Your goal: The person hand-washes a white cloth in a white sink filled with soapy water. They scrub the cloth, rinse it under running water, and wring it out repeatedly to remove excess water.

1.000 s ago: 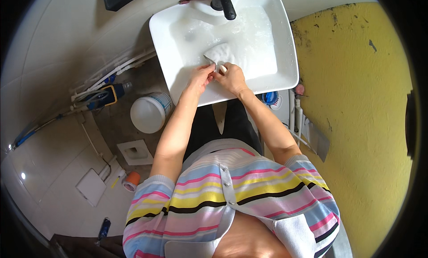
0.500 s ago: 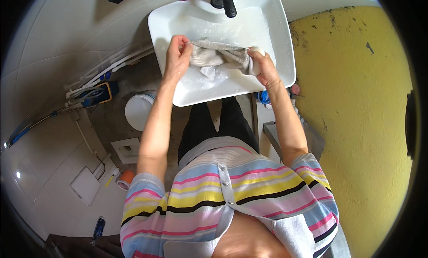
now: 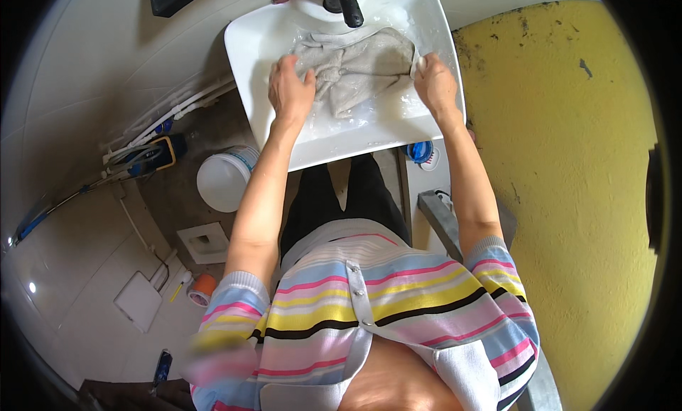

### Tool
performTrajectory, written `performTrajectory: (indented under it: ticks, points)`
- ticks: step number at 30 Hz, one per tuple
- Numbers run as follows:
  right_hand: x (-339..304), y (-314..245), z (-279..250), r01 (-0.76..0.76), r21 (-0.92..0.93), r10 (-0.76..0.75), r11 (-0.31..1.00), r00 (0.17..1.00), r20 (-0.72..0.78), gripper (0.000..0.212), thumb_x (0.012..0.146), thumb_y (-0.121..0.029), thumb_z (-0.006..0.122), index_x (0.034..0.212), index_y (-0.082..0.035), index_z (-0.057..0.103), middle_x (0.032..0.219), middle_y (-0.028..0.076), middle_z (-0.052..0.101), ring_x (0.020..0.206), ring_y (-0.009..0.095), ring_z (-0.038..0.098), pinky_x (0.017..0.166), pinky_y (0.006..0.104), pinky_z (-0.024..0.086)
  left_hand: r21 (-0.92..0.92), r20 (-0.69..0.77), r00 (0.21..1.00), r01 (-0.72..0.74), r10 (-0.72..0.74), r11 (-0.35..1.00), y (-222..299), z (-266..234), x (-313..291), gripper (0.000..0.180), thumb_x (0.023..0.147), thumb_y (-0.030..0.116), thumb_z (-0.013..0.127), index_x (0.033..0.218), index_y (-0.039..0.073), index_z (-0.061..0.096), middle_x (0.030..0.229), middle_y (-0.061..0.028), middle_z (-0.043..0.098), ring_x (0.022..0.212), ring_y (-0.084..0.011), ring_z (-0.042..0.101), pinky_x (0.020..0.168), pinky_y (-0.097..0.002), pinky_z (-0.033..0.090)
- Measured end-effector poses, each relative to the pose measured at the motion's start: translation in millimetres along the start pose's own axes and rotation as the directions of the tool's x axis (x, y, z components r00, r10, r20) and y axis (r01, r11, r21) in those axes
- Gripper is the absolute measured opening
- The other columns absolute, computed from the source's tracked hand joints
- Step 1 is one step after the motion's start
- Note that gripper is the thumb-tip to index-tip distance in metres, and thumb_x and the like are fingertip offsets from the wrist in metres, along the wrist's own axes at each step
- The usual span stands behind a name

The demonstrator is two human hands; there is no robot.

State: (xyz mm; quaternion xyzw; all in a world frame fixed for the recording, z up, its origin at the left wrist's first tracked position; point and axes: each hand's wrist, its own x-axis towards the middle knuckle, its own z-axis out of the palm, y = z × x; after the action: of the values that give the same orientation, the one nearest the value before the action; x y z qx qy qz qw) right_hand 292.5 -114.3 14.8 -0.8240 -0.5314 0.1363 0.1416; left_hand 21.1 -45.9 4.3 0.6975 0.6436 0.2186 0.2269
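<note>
A wet grey-beige cloth (image 3: 369, 66) lies spread and wrinkled in soapy water inside the white washbasin (image 3: 341, 154). At its left end is my left hand (image 3: 290, 91), back upward, with thumb and fingers apart and touching or just beside the fabric. My right hand (image 3: 436, 88) has its fingers curled at the cloth's right edge, where a pale hem runs up to them. Something small and white shows at those fingertips; whether it is soap or part of the cloth I cannot tell. Over the basin's far side hangs a black faucet (image 3: 344, 4).
Below the basin on the left stands a white bucket (image 3: 222, 184), with a white square floor fitting (image 3: 204, 242) nearer me. White pipes (image 3: 177, 109) run along the left wall. A blue-lidded container (image 3: 419, 152) sits beneath the basin's right corner. A yellow panel (image 3: 554, 162) borders the right.
The bunched cloth held up between both hands is now lowered and spread out in the basin. My left hand's fingers have come apart; my right hand has moved slightly right and away from me.
</note>
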Motion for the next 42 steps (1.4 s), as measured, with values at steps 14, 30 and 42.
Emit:
performTrajectory:
  ticks: [14,30,42]
  points:
    - [-26.9,-36.4,70.5,0.437,0.124,-0.434,0.891,0.740,0.514,0.022,0.085,-0.024,0.058,0.102,-0.010,0.061,0.096,0.012,0.068,0.091,0.033,0.065,0.073,0.0438,0.052,-0.504,0.329,0.793,0.606,-0.512,0.615,-58.9,18.1,-1.2,0.030,0.081,0.018,0.065,0.103,-0.002,0.061,0.087,-0.0080,0.062,0.074,-0.0145,0.054,0.063,-0.0295,0.043]
    - [-33.7,-53.3,56.2,-0.296,0.728,-0.024,0.618,0.919,0.393,0.021,0.090,-0.019,0.065,0.104,-0.003,0.063,0.077,0.003,0.063,0.064,0.011,0.058,0.061,0.0269,0.049,-0.631,0.749,0.466,0.718,-0.471,-0.293,-60.7,20.6,-38.2,0.050,0.089,0.037,0.059,0.122,0.001,0.051,0.106,-0.0113,0.063,0.094,-0.0213,0.062,0.080,-0.0328,0.052]
    - [-76.1,-105.4,55.2,-0.023,0.786,-0.249,0.617,0.943,0.222,0.023,0.079,-0.011,0.068,0.101,-0.005,0.061,0.083,0.017,0.063,0.082,0.036,0.063,0.074,0.0377,0.050,-0.590,0.505,0.800,0.594,-0.325,0.546,-29.7,-2.7,-36.7,0.061,0.090,0.048,0.055,0.132,0.003,0.049,0.116,-0.0087,0.061,0.109,-0.0212,0.056,0.098,-0.0355,0.040]
